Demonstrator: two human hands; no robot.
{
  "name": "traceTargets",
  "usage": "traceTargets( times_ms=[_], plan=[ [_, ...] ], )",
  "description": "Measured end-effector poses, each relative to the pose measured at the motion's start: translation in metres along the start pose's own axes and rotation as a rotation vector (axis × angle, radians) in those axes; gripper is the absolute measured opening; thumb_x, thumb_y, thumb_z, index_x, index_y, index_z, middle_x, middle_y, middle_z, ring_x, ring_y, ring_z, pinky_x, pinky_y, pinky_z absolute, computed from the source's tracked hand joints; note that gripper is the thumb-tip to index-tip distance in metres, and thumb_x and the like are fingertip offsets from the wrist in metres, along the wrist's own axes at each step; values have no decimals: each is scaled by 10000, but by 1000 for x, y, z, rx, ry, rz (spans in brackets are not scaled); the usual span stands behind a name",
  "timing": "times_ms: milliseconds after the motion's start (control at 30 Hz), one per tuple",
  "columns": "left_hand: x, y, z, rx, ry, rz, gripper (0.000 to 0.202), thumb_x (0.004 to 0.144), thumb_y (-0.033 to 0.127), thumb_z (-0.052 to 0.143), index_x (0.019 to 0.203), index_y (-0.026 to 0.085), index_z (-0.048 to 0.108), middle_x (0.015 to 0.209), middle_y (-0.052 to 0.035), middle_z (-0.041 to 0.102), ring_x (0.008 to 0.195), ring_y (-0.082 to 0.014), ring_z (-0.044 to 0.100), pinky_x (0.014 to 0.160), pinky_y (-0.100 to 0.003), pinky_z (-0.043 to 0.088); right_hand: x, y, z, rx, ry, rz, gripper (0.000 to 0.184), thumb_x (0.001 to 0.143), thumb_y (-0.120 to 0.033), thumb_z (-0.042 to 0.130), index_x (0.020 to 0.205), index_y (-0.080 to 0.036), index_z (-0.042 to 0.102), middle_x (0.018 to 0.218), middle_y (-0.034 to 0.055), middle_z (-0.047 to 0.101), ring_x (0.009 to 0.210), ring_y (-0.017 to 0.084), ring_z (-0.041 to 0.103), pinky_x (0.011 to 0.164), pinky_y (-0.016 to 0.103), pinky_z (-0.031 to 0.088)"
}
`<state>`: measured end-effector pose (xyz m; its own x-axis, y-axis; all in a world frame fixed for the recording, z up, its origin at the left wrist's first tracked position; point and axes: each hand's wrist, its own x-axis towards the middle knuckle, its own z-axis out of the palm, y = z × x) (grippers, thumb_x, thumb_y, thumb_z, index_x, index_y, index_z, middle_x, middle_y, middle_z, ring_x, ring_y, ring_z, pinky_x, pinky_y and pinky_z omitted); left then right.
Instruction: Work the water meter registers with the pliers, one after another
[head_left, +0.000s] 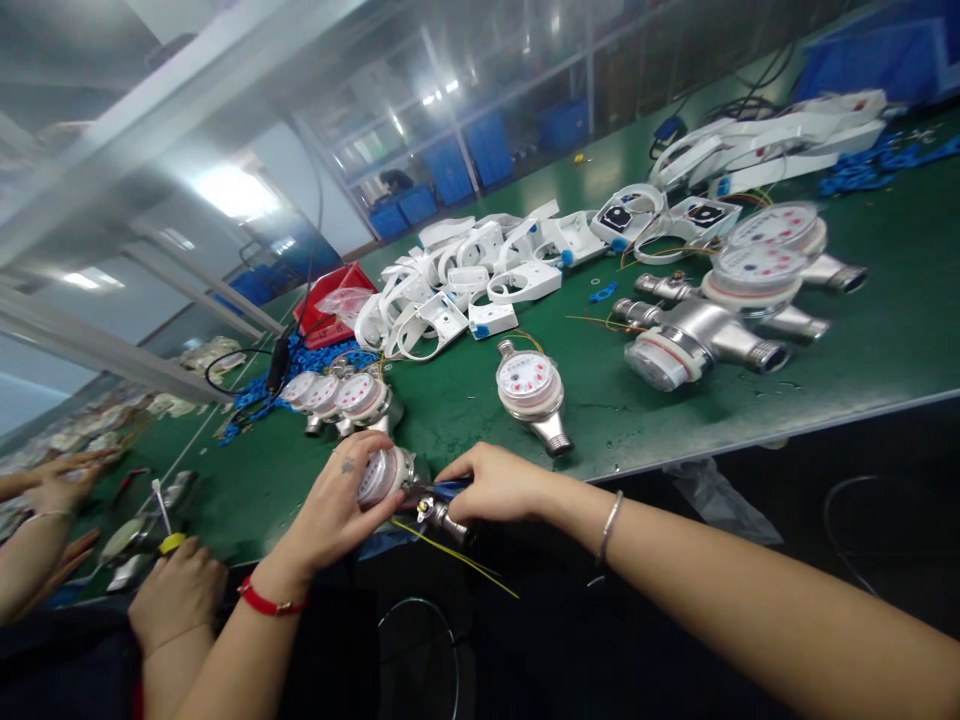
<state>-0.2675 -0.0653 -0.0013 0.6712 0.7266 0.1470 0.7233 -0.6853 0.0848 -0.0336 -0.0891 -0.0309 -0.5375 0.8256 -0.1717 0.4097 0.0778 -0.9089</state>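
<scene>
My left hand [341, 500], with a red bracelet at the wrist, is wrapped around a water meter [381, 474] at the table's front edge. The meter is tipped on its side, its clear round face turned left. Thin yellow wires [457, 556] hang from it over the edge. Against the meter's metal body, my right hand [501, 484] is closed on a blue-handled tool [451, 488], mostly hidden by the fingers. A metal pipe end with a small brass fitting [426, 508] shows below that hand. Another water meter [528, 385] lies face up just beyond.
Several meters stand left [358, 396] and right [757, 270]. White plastic housings [465, 265] are heaped behind, beside a red bin [330, 300] and blue small parts [322, 355]. At left, a co-worker's hand [180, 590] grips a yellow-handled screwdriver [171, 543]; other hands work farther left.
</scene>
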Motion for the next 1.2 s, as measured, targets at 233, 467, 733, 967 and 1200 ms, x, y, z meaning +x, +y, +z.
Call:
traceTargets(
  times_ms=[233, 467, 733, 967, 1200],
  plan=[
    [1, 1, 2, -36, 47, 64, 463, 805, 327, 575, 1199, 176, 384, 1159, -118, 493, 1091, -261, 489, 940, -399, 420, -13, -4, 4, -633, 445, -117, 430, 670, -273, 574, 1094, -264, 647, 826, 91, 649, 712, 257, 621, 581, 311, 438],
    [1, 5, -1, -20, 68, 108, 457, 791, 294, 567, 1187, 187, 366, 1139, -106, 494, 1073, -278, 502, 916, -415, 461, -9, 7, 7, -650, 418, -182, 470, 688, -289, 562, 1157, -282, 599, 849, 73, 627, 719, 232, 612, 582, 295, 434],
    [3, 8, -6, 29, 70, 131, 477, 770, 293, 580, 1179, 227, 344, 1141, -91, 504, 1047, -281, 532, 894, -433, 496, -8, 11, 10, -634, 316, -233, 440, 700, -274, 578, 1140, -280, 595, 889, 58, 617, 742, 224, 605, 613, 299, 432],
    [6, 3, -2, 31, 134, 161, 435, 790, 307, 561, 1160, 159, 388, 1084, -121, 528, 998, -267, 543, 864, -393, 487, 0, 3, 1, -389, 273, -144, 421, 649, -300, 613, 1066, -294, 668, 813, 35, 668, 748, 219, 606, 638, 282, 425],
    [5, -8, 9, 14, 183, 119, 428, 812, 310, 551, 1177, 147, 397, 1084, -125, 526, 1011, -258, 540, 896, -380, 464, 14, 8, 0, 215, 12, 31, 314, 598, -199, 593, 889, -201, 711, 617, -34, 568, 577, 120, 500, 504, 196, 355]
  ],
)
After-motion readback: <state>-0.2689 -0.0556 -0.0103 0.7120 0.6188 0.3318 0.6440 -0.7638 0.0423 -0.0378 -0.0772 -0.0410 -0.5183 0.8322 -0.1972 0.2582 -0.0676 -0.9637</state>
